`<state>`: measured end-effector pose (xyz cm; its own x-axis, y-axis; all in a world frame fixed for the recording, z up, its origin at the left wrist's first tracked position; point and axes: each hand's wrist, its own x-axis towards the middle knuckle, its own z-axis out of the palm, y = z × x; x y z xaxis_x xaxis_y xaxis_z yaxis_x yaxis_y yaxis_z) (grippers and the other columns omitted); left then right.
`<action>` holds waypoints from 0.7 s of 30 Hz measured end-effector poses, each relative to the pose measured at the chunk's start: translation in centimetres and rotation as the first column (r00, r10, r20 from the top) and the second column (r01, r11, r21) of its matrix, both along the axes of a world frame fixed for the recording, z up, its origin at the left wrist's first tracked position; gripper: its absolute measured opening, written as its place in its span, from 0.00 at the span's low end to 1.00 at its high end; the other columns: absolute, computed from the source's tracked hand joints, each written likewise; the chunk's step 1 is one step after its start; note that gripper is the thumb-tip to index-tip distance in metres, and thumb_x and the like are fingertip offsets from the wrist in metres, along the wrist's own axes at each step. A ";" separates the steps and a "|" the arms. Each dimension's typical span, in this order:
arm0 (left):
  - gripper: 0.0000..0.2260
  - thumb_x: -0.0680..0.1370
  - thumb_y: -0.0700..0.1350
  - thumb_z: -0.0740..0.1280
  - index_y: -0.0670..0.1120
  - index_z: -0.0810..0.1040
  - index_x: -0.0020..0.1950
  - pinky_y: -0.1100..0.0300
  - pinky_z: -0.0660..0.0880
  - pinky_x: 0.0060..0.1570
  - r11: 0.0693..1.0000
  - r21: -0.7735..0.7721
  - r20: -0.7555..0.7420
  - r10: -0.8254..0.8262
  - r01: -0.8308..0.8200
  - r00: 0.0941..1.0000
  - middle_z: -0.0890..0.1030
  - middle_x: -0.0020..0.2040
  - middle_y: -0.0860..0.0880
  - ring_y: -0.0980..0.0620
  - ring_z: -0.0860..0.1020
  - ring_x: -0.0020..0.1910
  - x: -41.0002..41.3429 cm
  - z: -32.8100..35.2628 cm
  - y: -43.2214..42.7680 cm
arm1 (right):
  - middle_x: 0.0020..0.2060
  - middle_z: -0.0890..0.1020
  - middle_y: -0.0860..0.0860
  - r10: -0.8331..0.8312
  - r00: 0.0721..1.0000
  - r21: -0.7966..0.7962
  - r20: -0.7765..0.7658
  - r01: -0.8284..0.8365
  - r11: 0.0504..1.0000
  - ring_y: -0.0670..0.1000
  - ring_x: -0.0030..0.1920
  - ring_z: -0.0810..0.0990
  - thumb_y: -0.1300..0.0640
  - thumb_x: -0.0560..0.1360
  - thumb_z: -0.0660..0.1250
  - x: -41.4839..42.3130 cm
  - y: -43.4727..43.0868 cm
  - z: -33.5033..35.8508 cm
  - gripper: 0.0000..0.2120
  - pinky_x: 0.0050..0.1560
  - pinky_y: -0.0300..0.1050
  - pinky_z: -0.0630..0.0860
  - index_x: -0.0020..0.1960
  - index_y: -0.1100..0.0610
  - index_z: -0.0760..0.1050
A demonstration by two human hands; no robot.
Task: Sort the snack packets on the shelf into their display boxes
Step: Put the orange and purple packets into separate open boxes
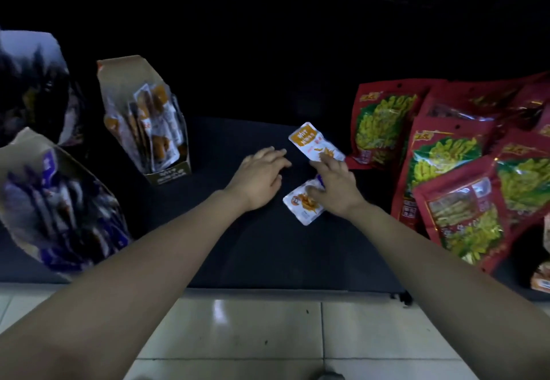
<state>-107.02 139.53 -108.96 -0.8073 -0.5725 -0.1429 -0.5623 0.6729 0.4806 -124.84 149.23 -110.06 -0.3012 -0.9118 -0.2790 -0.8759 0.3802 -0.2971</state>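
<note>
Centre frame: our right hand (pixel 333 184) presses, uncurled, on an orange packet (pixel 312 141), likely light and slick; left hand (pixel 262 177) lies open. We'd pinch its edge.

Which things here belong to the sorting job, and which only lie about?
Job: far orange-and-white foil packet; near orange-and-white foil packet; cardboard display box of orange packets; cardboard display box of purple packets; right hand; left hand.
Lying about: red bags with green print; white tiled floor.

Dark shelf (pixel 253 245), two orange packets (pixel 301 211) mid-shelf, display boxes (pixel 168 172) left, red bags (pixel 446 171) right
</note>
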 end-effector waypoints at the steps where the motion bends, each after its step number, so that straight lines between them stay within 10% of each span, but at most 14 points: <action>1: 0.20 0.83 0.41 0.57 0.49 0.65 0.75 0.54 0.50 0.74 1.000 -0.014 -0.004 0.012 -0.012 1.000 0.57 0.80 0.52 0.51 0.50 0.79 -0.6 0.0 -0.3 | 0.77 0.55 0.52 0.041 0.999 -0.035 0.014 -0.040 0.999 0.55 0.75 0.53 0.48 0.77 0.66 -0.1 0.5 -0.1 0.30 0.72 0.53 0.54 0.76 0.52 0.61; 6: 0.24 0.83 0.38 0.55 0.51 0.59 0.79 0.53 0.47 0.75 0.996 -0.052 0.029 -0.075 0.077 0.997 0.52 0.81 0.53 0.52 0.46 0.80 -3.9 0.1 -1.6 | 0.70 0.67 0.48 0.205 0.964 -0.183 0.172 -0.173 0.968 0.52 0.68 0.63 0.51 0.72 0.74 -1.1 2.8 -0.9 0.24 0.69 0.51 0.62 0.65 0.52 0.74; 10: 0.27 0.84 0.43 0.57 0.54 0.50 0.81 0.55 0.42 0.75 0.977 -0.062 0.172 -0.191 0.204 0.967 0.49 0.81 0.54 0.52 0.42 0.79 -5.5 -0.5 -2.0 | 0.60 0.71 0.45 0.203 0.934 -0.233 0.294 -0.136 0.963 0.48 0.61 0.66 0.52 0.68 0.78 -2.0 4.0 -1.2 0.23 0.63 0.30 0.61 0.60 0.52 0.76; 15: 0.32 0.79 0.56 0.65 0.49 0.56 0.79 0.54 0.57 0.70 0.979 -0.157 0.215 -0.093 0.129 0.972 0.64 0.71 0.48 0.47 0.61 0.69 -4.7 -1.0 -1.5 | 0.50 0.72 0.48 0.005 0.968 -0.305 0.251 0.075 0.949 0.48 0.54 0.68 0.51 0.68 0.78 -2.6 4.2 -1.4 0.20 0.52 0.32 0.64 0.56 0.53 0.76; 21: 0.16 0.76 0.51 0.71 0.44 0.70 0.57 0.52 0.74 0.48 0.956 0.139 0.044 0.255 -0.259 0.966 0.78 0.51 0.47 0.46 0.77 0.50 -1.4 -0.3 -1.5 | 0.46 0.70 0.48 -0.136 0.968 -0.230 0.209 0.183 0.956 0.51 0.54 0.69 0.47 0.73 0.72 -1.7 2.7 -1.6 0.15 0.49 0.39 0.62 0.53 0.55 0.75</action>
<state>-108.46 138.05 -109.26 -0.6307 -0.7325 -0.2565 -0.7205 0.4298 0.5443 -126.55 151.92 -111.63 -0.4120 -0.9035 -0.1180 -0.7284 0.4044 -0.5530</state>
